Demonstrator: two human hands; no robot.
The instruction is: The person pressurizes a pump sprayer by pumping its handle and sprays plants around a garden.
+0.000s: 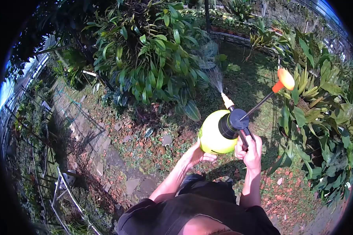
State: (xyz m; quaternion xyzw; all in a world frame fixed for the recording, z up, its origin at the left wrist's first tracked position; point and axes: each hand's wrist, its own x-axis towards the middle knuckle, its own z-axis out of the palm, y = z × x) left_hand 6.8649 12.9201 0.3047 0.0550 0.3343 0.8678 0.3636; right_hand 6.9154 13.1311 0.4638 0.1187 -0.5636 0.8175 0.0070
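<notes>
A yellow-green pump sprayer bottle [214,133] is tilted forward in front of me. My left hand [198,153] cups the underside of the bottle. My right hand [250,150] is closed around the black handle and trigger behind the dark cap [233,123]. The pump rod sticks up to the right and ends in an orange knob [285,79]. From the pale nozzle [226,101] a fine mist [215,74] fans out toward a big leafy plant [153,58].
Another broad-leaved plant [321,113] stands close on the right. Flat stepping stones [117,160] and red gravel cover the ground below. A metal frame [66,192] lies at lower left, and fencing [23,98] runs along the left side.
</notes>
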